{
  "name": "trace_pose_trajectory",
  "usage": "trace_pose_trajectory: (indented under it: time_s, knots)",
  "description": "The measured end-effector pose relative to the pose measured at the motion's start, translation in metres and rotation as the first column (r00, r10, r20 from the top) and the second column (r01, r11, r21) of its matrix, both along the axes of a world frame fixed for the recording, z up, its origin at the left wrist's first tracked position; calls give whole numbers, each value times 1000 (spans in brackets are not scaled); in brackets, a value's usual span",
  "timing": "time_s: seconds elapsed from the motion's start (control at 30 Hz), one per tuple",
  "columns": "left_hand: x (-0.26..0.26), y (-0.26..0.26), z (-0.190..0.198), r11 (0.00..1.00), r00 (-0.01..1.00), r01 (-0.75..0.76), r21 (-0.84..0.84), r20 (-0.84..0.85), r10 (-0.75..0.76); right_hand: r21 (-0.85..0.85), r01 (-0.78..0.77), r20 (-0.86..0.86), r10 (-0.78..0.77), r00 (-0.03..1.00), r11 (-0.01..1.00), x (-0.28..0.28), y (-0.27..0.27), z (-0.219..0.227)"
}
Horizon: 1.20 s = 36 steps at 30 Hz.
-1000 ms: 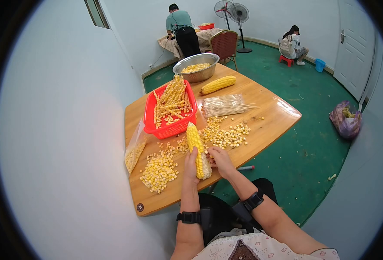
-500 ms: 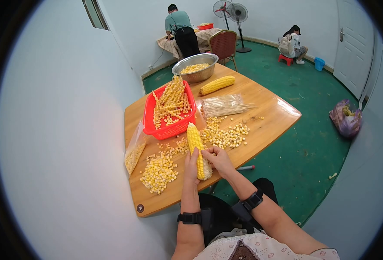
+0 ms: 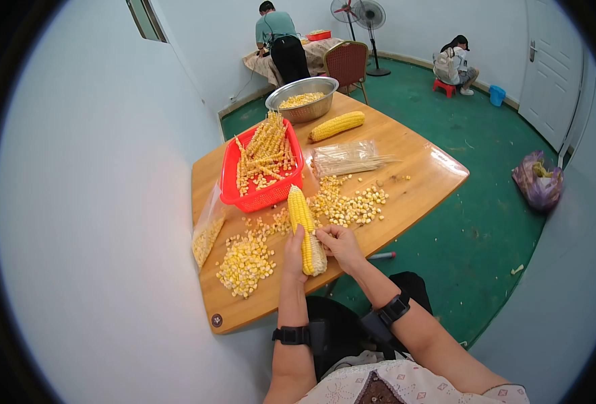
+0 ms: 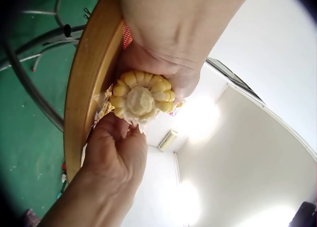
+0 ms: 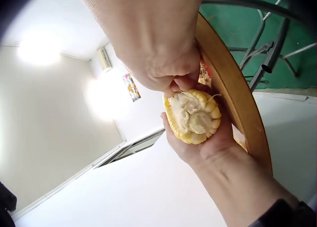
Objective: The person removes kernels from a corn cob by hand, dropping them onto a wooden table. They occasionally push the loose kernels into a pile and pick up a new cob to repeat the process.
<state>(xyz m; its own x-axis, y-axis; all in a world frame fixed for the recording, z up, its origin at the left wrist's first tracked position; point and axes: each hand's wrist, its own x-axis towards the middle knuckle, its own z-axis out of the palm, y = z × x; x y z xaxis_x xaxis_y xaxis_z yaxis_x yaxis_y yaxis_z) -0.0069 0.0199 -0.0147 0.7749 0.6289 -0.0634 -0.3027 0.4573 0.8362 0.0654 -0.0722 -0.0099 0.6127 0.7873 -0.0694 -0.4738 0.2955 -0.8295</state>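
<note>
A partly stripped corn cob (image 3: 302,225) slants over the table's near edge, yellow on its left and pale and bare at its lower right. My left hand (image 3: 294,254) grips it from the left, the palm wrapped round it in the right wrist view. Bent fingers of my right hand (image 3: 341,246) touch the cob's right side; whether they pinch a kernel is too small to tell. The cob's cut end (image 4: 140,100) faces the left wrist camera. Loose kernels (image 3: 246,264) lie left of the hands, and more kernels (image 3: 352,204) lie beyond them.
A red basket (image 3: 261,198) holds thin cobs. Behind it stands a metal bowl (image 3: 318,110) of kernels, near a whole cob (image 3: 337,126) and packed sticks (image 3: 347,159). A bag of kernels (image 3: 207,232) lies at the left edge. Two people are in the background.
My right fingers have moved from low beside the cob up onto its right side. The left hand keeps its grip, and the view has shifted slightly.
</note>
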Motion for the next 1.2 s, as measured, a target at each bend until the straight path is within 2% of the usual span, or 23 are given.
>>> trace_pose_trajectory:
  time_s: [0.07,0.13,0.17,0.23,0.27,0.33,0.47,0.57,0.77,1.03,1.13,1.2]
  knots:
    - [-1,1,0,997,997,68,-24,23,-67,17,-19,1,19,1000,1000,1,0,-2]
    - [-4,2,5,982,982,183,-33,53,-182,95,-40,-153,54,987,995,4,-2,-1]
    - [-5,-1,8,983,982,183,-9,44,-182,135,-45,-227,75,971,990,5,-2,0]
    - [-6,-10,19,982,982,185,40,27,-186,88,-29,-240,50,969,996,5,-3,9]
    - [-6,-12,20,990,992,128,66,3,-128,65,-20,-247,36,968,998,4,-3,12]
    - [-4,-15,21,992,999,14,122,-40,-10,-5,-14,-102,13,995,1000,4,-1,10]
    - [-2,-13,15,990,996,-57,131,-56,64,-108,68,112,-56,992,992,-1,1,12]
    - [-3,-12,13,991,998,-40,130,-52,47,-87,69,65,-64,996,994,-1,6,4]
    - [-3,-11,13,994,998,-23,104,-60,30,-27,131,104,-128,986,991,-5,3,5]
    - [-3,-3,6,998,1000,12,70,-14,-11,-23,94,61,-93,994,995,-4,3,4]
    - [-2,1,-2,997,998,63,-39,19,-62,-11,74,48,-74,996,997,-4,1,3]
    - [-3,2,-2,996,996,92,-16,16,-92,11,50,10,-50,999,999,-3,2,4]
